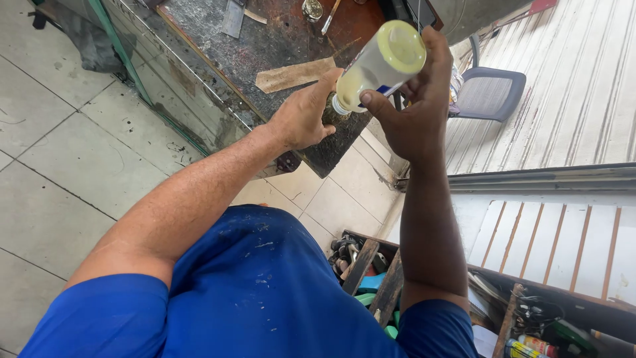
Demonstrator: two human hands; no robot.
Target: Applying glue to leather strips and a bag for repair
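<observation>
Bright, even daylight, soft shadows, sharp focus throughout, with wide-angle bending of straight lines near the edges

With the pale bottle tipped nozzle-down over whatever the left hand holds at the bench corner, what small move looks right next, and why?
Probably a gentle squeeze by the right hand. It grips the pale yellowish plastic bottle upside down, nozzle right at the small dark piece that the left hand pinches over the corner of the worn dark workbench. No liquid shows at the tip yet, though that spot is hard to see.

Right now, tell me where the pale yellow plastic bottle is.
In the head view, the pale yellow plastic bottle sits upper centre, upended in the right hand, its nozzle pointing down at the left hand over the dark workbench.
</observation>
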